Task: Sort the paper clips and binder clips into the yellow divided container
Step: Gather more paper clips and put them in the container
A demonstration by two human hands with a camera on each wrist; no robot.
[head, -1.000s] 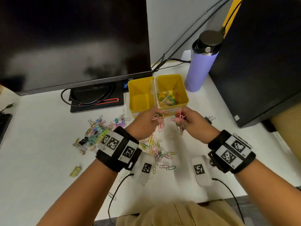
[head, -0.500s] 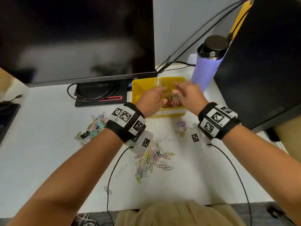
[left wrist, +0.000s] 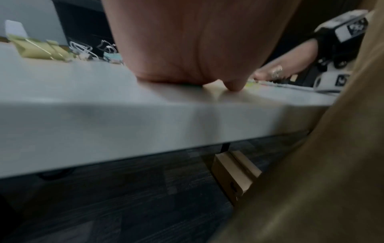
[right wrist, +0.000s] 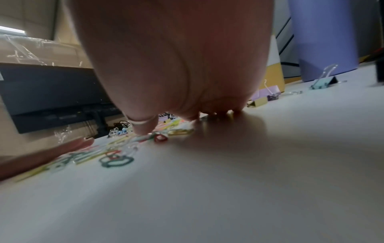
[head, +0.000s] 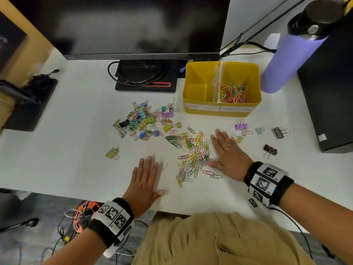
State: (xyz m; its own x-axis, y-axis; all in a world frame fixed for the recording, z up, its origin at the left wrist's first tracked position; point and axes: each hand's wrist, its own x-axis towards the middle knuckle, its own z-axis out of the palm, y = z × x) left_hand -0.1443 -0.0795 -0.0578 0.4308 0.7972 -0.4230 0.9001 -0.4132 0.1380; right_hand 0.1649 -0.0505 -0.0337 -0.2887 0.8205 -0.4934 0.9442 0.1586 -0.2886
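Note:
The yellow divided container (head: 219, 109) stands at the back of the white desk; its right compartment holds coloured paper clips (head: 233, 92), its left compartment looks empty. A loose pile of paper clips (head: 193, 152) lies in the middle of the desk. A heap of binder clips (head: 145, 119) lies to its left. My left hand (head: 146, 178) rests flat on the desk, left of the pile, holding nothing. My right hand (head: 227, 153) lies flat at the pile's right edge, its thumb touching some clips (right wrist: 158, 138).
Several stray binder clips (head: 241, 127) lie right of the pile, two dark ones (head: 270, 150) further right, one olive clip (head: 111, 153) at the left. A purple bottle (head: 290, 54) stands beside the container. A monitor (head: 133, 25) and its base (head: 145, 79) are behind.
Both hands have come back from over the container's right compartment, where they let go of paper clips, and now lie flat on the desk beside the pile.

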